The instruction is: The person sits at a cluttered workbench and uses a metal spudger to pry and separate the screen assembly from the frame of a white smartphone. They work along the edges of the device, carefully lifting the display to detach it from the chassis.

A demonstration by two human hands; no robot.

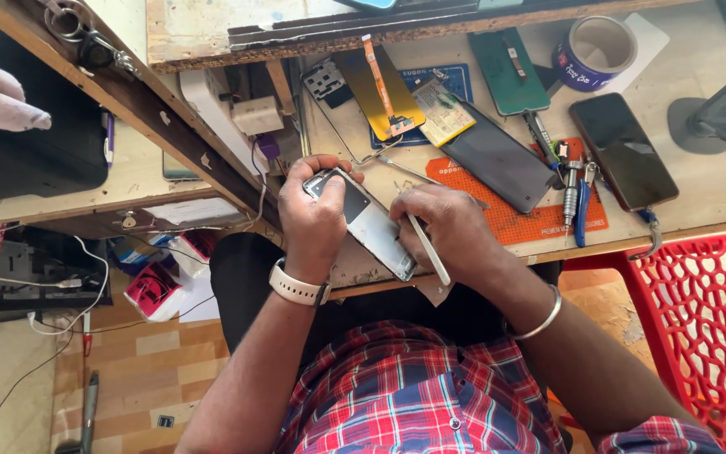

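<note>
Head view: both forearms reach forward over the lap to the near edge of the workbench [699,189]. The left hand [313,220] curls around an opened phone [363,220], clamping its upper end at a slant. The right hand [451,231] pinches a thin pale tool [428,250] against the phone's lower end. An orange mat [514,223] lies just beside; a red chair [707,328] stands to the right.
</note>
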